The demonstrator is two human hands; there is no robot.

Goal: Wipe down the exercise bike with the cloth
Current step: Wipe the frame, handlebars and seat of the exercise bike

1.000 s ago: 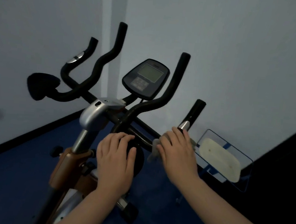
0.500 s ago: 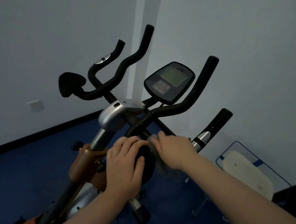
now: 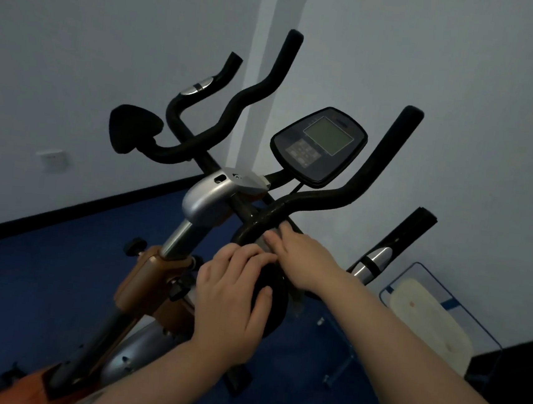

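The exercise bike [image 3: 208, 196] fills the middle of the view, with black curved handlebars [image 3: 317, 200] and a console [image 3: 319, 145] above them. My right hand [image 3: 305, 257] holds a thin grey cloth [image 3: 294, 302] against the lower handlebar bar near the centre clamp. Its fingers lie over the bar, and most of the cloth is hidden under the palm. My left hand [image 3: 233, 296] grips the round black elbow pad [image 3: 276, 303] just below, fingers curled over its top edge and thumb on its face.
A second elbow pad [image 3: 134, 127] sticks out at the left. The right outer grip [image 3: 395, 240] with its silver band stands beside my right forearm. A folded blue-framed rack [image 3: 436, 319] leans on the wall at right. The floor is blue carpet [image 3: 22, 292].
My right hand has slid the cloth leftward along the bar, from beside the right outer grip to the centre. My left hand stays on the elbow pad.
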